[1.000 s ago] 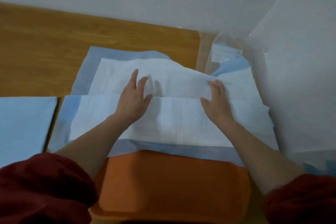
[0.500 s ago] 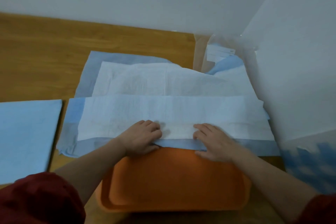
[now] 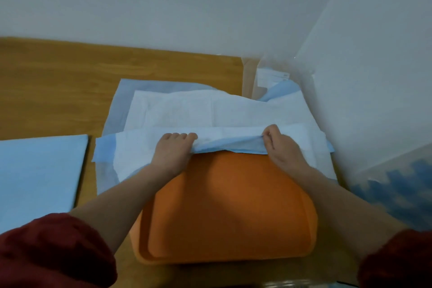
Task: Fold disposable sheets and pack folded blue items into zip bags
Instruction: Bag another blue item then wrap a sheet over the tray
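Note:
A white disposable sheet with a blue border (image 3: 233,112) lies across the wooden table, partly folded. My left hand (image 3: 171,149) grips its near edge, fingers curled over the fold. My right hand (image 3: 280,145) pinches the same edge further right and holds it raised. The lifted edge hangs over the far rim of an orange tray (image 3: 229,213). A clear zip bag (image 3: 273,77) with blue material inside lies at the far right corner.
A flat blue folded sheet (image 3: 39,170) lies at the left on the wooden table (image 3: 58,82). White walls stand behind and to the right. A bag with a blue and white pattern (image 3: 397,189) sits at the right.
Both hands slid back from the middle of the sheet to its near edge, took hold of it and lifted it away from me, uncovering more of the orange tray.

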